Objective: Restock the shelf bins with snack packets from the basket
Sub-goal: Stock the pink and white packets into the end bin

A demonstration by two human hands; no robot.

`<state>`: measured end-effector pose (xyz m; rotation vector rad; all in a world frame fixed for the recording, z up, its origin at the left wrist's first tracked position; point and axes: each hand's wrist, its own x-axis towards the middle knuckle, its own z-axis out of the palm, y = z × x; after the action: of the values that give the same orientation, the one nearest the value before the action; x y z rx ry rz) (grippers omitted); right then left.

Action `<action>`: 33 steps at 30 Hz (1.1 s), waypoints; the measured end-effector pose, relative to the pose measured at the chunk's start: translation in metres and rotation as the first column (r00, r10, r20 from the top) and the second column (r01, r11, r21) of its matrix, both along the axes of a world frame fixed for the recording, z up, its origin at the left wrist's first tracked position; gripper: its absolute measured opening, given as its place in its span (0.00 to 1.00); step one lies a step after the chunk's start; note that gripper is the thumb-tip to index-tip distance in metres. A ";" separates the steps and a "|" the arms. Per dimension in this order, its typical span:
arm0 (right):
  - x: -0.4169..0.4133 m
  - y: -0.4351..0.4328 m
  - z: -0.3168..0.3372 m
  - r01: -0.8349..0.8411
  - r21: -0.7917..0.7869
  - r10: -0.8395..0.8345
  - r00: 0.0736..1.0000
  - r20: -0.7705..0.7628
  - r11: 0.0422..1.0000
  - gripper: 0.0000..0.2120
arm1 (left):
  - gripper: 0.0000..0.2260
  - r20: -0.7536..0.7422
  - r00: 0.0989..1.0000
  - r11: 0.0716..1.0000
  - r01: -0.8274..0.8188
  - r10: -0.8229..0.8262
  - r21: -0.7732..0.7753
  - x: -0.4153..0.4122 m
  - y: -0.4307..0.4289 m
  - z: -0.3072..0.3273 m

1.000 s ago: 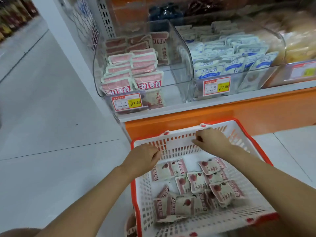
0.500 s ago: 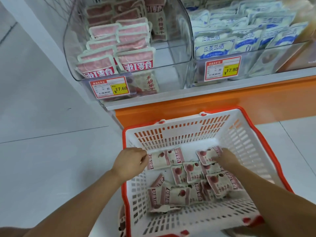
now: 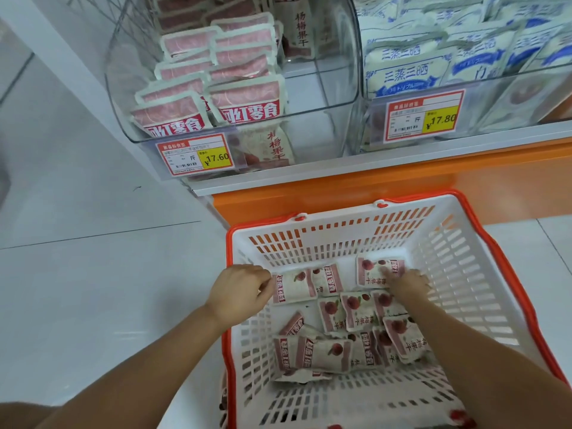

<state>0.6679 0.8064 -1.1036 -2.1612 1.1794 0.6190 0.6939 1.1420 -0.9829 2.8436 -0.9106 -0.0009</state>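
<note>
White basket point(image 3: 464, 274) on floor below clear shelf bin point(image 3: 322, 88), snack packets point(image 3: 356, 311) loose inside, left hand point(image 3: 238, 292) curled, pinching edge packet point(image 3: 292, 287), right hand point(image 3: 408, 284) atop far packet point(image 3: 370, 272), grip not discernible

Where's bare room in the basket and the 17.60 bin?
Basket: bare floor strip between the packet pile and the near wall. 17.60 bin: floor mostly bare between the pink stacks and its right wall. Crowded: basket centre, blue-packet bin.
</note>
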 end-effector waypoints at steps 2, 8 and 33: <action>0.006 -0.002 0.003 0.103 0.079 -0.107 0.993 0.049 0.992 0.26 | 0.17 0.002 1.000 1.000 -0.003 0.003 -0.006 0.000 0.000 0.000; 0.008 -0.002 0.017 0.021 0.110 -0.025 0.999 0.039 0.994 0.16 | 0.16 -0.036 0.999 1.000 -0.001 0.002 0.016 0.002 0.000 0.002; 0.035 0.092 0.417 -0.352 -0.399 0.507 0.307 0.805 0.847 0.07 | 0.17 0.249 0.958 0.916 -0.034 0.144 -0.399 0.047 -0.025 0.225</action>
<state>0.7031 0.8987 -0.6867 -2.3757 0.0042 -0.4999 0.7408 1.1166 -0.7575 2.5373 -0.7233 0.5378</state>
